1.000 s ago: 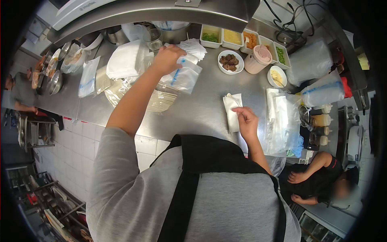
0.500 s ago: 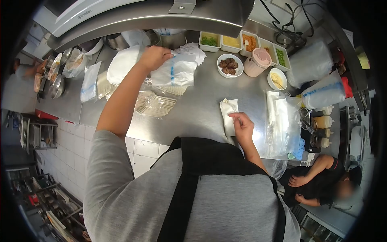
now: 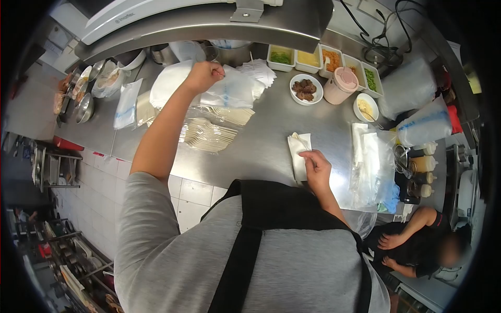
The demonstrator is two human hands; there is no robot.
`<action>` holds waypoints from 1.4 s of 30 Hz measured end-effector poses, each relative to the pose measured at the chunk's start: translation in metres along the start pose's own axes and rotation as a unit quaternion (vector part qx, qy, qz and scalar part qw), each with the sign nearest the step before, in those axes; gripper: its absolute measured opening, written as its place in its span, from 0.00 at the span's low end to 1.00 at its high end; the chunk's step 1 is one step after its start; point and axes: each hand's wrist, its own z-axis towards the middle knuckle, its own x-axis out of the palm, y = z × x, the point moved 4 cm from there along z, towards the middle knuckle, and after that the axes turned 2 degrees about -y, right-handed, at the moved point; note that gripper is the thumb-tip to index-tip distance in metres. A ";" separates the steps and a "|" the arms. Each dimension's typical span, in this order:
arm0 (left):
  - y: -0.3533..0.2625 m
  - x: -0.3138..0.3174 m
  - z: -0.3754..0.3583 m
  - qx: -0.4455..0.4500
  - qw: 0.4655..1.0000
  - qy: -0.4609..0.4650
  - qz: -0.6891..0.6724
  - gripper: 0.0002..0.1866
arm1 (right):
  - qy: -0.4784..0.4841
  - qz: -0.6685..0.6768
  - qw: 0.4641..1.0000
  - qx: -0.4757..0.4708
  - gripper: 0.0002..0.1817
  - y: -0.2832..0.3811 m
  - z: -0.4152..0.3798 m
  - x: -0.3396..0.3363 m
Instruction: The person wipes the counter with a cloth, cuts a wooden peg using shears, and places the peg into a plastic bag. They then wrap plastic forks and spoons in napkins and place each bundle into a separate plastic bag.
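Observation:
My left hand (image 3: 205, 77) reaches to the back of the steel counter, fingers curled in a pinch at the upper edge of a thin plastic bag (image 3: 229, 95) with blue print. That bag lies on a pile beside a white rounded stack (image 3: 166, 86). Near the front edge, my right hand (image 3: 317, 166) pinches the side of a folded white napkin (image 3: 298, 156) that lies upright to my view; whatever may be inside it is hidden. Below the bags are packs of pale disposable forks (image 3: 209, 136) in clear wrap.
Tubs of chopped food (image 3: 308, 59) line the back, with a bowl of browned meat (image 3: 306, 89), a pink lidded cup (image 3: 340, 86) and a small bowl (image 3: 365, 108) before them. Plastic sleeves (image 3: 371, 161) and sauce bottles (image 3: 424, 164) stand right. A co-worker (image 3: 407, 242) is at lower right.
The view has tilted slightly, shifting everything a little right. My left fingers have curled tighter at the bag's edge, and the bag's top has shifted. My right hand stays on the napkin.

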 end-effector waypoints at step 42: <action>-0.070 0.083 -0.078 -0.194 0.875 -0.112 -0.429 0.12 | 0.102 0.108 0.982 -0.115 0.09 0.035 0.117 0.103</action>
